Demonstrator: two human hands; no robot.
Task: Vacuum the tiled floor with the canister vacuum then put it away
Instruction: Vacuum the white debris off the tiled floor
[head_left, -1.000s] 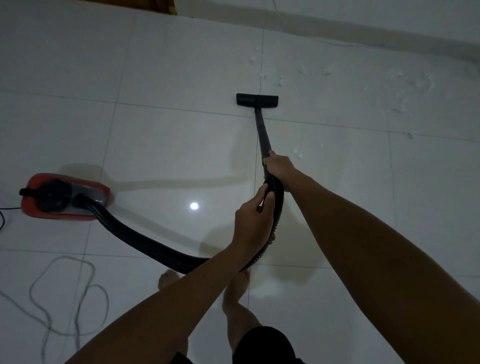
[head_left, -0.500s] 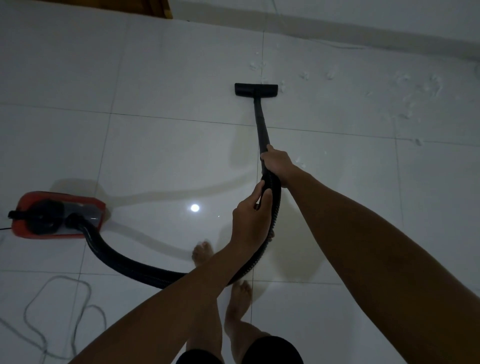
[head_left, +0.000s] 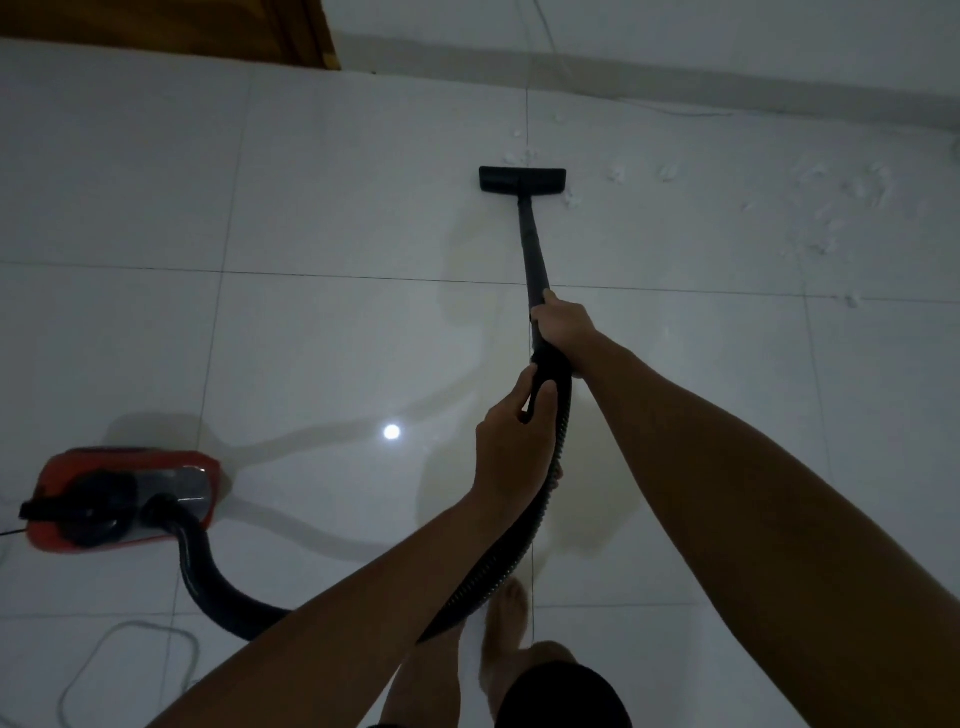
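White floor tiles (head_left: 337, 197) are swept by the black floor nozzle (head_left: 522, 180) set well ahead of both outstretched arms, the wand (head_left: 532, 249) being gripped by the right hand (head_left: 563, 325), the hose (head_left: 558, 415) just behind by the left hand (head_left: 511, 447), and the red canister (head_left: 122, 499) lying left of them.

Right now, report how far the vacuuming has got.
Done: the near tiles look free of scraps. In hand: both hands, left hand and right hand, grip the wand, with the floor head at white scraps. Left: those scraps, then storing the canister.
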